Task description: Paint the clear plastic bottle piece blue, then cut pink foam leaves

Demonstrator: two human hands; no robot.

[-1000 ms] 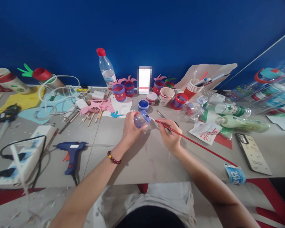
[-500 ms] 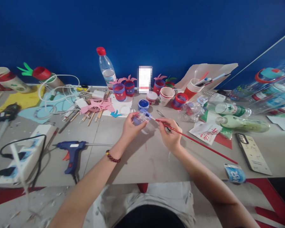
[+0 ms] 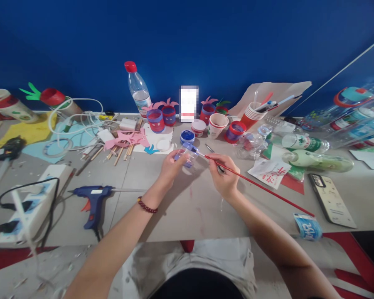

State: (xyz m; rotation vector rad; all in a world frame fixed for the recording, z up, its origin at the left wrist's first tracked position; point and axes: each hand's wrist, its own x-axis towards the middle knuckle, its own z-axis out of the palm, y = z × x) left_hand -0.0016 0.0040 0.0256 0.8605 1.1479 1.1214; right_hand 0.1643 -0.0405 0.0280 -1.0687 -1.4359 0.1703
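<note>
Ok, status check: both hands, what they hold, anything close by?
Left hand gripping clear plastic piece, partly blue. Right hand holding red paintbrush, tip apparently touching piece's blue edge. Open blue paint pot just beyond.

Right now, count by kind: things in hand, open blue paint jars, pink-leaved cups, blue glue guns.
Red-handled paintbrush, right hand: 1
Clear plastic piece, left hand: 1
Open blue paint jar: 1
Pink-leaved cups: 3
Blue glue gun: 1
Total: 7
</note>
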